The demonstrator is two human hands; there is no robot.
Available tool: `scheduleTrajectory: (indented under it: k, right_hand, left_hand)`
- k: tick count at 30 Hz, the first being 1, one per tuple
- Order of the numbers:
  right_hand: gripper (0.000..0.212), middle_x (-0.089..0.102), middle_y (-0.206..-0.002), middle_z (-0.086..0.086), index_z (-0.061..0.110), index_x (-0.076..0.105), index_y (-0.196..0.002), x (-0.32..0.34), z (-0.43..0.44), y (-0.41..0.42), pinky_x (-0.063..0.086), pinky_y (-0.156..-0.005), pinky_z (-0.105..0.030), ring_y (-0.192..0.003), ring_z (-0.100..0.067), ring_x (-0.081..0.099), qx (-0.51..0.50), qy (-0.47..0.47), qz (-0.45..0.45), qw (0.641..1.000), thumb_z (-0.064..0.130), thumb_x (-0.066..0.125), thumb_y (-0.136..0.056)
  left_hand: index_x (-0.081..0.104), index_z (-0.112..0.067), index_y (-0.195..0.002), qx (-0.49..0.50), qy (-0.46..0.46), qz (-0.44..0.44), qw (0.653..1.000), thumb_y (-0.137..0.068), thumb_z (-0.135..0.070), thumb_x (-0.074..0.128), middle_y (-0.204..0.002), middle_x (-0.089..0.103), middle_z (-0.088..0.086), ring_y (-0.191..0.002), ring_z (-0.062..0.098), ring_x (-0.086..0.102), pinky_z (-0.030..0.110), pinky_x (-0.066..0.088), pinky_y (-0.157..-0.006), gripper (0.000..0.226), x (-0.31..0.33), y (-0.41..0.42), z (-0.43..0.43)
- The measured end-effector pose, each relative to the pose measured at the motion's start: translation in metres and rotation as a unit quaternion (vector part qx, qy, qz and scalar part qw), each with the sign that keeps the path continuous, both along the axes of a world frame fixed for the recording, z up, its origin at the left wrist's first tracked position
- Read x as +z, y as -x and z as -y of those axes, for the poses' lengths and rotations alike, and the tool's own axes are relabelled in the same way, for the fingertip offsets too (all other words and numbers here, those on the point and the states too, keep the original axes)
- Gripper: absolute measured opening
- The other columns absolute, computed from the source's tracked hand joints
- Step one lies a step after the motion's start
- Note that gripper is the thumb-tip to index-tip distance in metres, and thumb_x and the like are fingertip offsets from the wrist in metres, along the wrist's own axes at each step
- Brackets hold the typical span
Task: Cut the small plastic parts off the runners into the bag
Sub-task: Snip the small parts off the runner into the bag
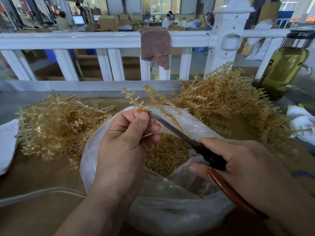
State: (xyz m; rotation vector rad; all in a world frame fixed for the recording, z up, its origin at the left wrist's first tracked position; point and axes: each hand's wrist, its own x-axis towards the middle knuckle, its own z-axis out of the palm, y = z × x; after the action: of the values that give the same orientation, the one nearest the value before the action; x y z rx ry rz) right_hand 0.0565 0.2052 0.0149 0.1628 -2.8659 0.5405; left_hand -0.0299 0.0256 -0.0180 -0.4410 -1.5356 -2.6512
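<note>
My left hand [126, 143] pinches a translucent amber runner [153, 101] by its centre, above the open clear plastic bag [170, 210]. My right hand [242, 164] grips black cutters with red-brown handles [209, 159]; the blade tips touch the runner right beside my left thumb. Small amber cut parts [167, 154] fill the bottom of the bag. One heap of runners [58, 125] lies to the left of the bag and a bigger heap of runners [230, 103] to the right.
A white railing [102, 40] with a brown cloth [156, 46] draped over it borders the far table edge. A bottle of yellow-green liquid [284, 70] stands at the right, white cloth [300, 123] beside it. White paper [6, 143] lies at the left.
</note>
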Motion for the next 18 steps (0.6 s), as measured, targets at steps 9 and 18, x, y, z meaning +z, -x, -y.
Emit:
scheduleTrajectory:
  k: [9, 18]
  right_hand:
    - [0.044, 0.051, -0.061, 0.018, 0.038, 0.062, -0.086, -0.0017, -0.0006, 0.0009, 0.038, -0.056, -0.018, -0.060, 0.000, 0.052, -0.016, -0.009, 0.011, 1.000, 0.076, 0.045, -0.070]
    - [0.048, 0.051, -0.061, 0.019, 0.036, 0.056, -0.081, -0.0069, -0.0058, 0.0021, 0.041, -0.059, -0.022, -0.069, -0.004, 0.055, 0.009, -0.007, -0.001, 1.000, 0.079, 0.037, -0.075]
  left_hand:
    - [0.070, -0.027, -0.068, 0.002, 0.004, -0.008, 1.000, -0.088, -0.021, 0.063, -0.077, 0.069, -0.001, -0.073, 0.012, 0.066, 0.024, 0.056, -0.065, 0.021, -0.0018, 0.0010, 0.0000]
    - [0.069, -0.030, -0.071, 0.011, 0.027, -0.029, 0.999, -0.088, -0.023, 0.063, -0.077, 0.068, -0.004, -0.076, 0.013, 0.065, 0.024, 0.055, -0.067, 0.020, -0.0033, 0.0014, 0.0008]
